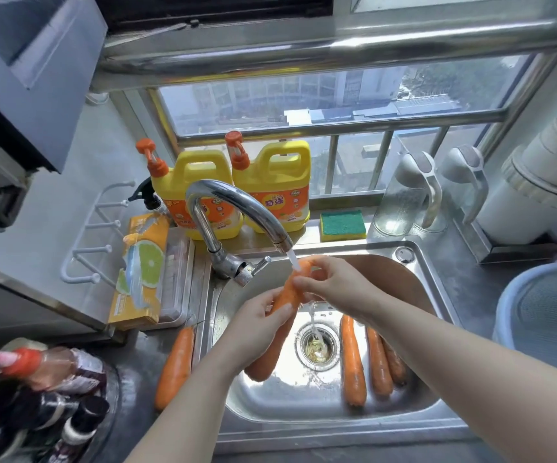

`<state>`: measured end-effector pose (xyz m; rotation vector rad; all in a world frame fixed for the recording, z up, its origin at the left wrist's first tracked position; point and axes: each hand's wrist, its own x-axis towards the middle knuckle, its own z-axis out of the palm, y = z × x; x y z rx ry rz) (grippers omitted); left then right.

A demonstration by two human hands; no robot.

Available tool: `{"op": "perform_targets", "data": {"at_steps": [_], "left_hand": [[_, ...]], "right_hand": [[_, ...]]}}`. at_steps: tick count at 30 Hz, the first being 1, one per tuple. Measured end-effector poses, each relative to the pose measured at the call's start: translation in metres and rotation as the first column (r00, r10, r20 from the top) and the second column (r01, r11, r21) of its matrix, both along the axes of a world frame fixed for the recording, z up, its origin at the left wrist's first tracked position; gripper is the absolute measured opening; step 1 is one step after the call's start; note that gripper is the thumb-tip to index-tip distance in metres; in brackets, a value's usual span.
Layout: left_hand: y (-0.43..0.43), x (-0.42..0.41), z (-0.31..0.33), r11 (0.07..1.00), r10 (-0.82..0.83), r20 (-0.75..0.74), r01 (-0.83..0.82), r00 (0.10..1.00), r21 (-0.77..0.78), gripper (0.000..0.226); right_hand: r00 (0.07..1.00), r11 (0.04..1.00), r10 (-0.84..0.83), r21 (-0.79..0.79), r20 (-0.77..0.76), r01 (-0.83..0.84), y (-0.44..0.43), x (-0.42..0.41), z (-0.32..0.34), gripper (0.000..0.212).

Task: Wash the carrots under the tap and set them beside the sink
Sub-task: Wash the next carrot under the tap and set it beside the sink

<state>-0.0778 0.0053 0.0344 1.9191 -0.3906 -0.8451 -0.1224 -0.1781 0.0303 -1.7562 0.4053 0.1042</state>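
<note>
Gripped carrot (291, 291) mid-length with left hand (253, 325), pinched its tip with right hand (333, 283) under the running tap (237, 199).

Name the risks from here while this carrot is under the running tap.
1. The wet carrot, held by the left hand and right hand, may slip and drop onto the drain with its scraps.
2. The carrot beside the sink lies close to the left forearm, which might nudge it.
</note>
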Motion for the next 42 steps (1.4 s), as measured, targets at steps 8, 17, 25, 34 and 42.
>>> {"op": "perform_targets", "data": {"at_steps": [8, 17, 25, 34, 42], "left_hand": [[-0.017, 0.002, -0.003, 0.999, 0.020, 0.124, -0.025, 0.992, 0.037, 0.025], [-0.030, 0.009, -0.009, 0.996, 0.091, 0.010, -0.091, 0.996, -0.027, 0.023], [-0.028, 0.019, 0.002, 0.989, 0.055, -0.108, -0.070, 0.993, -0.133, 0.020], [-0.029, 0.021, 0.001, 0.992, -0.003, -0.047, -0.003, 0.999, -0.125, 0.018], [-0.031, 0.023, 0.004, 0.976, 0.018, -0.211, -0.063, 0.977, -0.209, 0.028]], "right_hand": [[0.989, 0.984, -0.148, -0.096, 0.007, 0.148, 0.003, 0.009, 0.010, 0.038], [0.997, 0.993, -0.069, -0.101, -0.024, 0.067, -0.009, 0.002, 0.012, 0.019], [0.990, 0.970, -0.139, -0.199, 0.019, 0.140, -0.007, 0.012, 0.020, 0.019], [0.989, 0.961, -0.143, -0.231, 0.047, 0.150, -0.011, 0.012, 0.023, 0.022], [0.990, 0.956, -0.128, -0.258, 0.053, 0.137, -0.015, 0.014, 0.027, 0.019]]}}
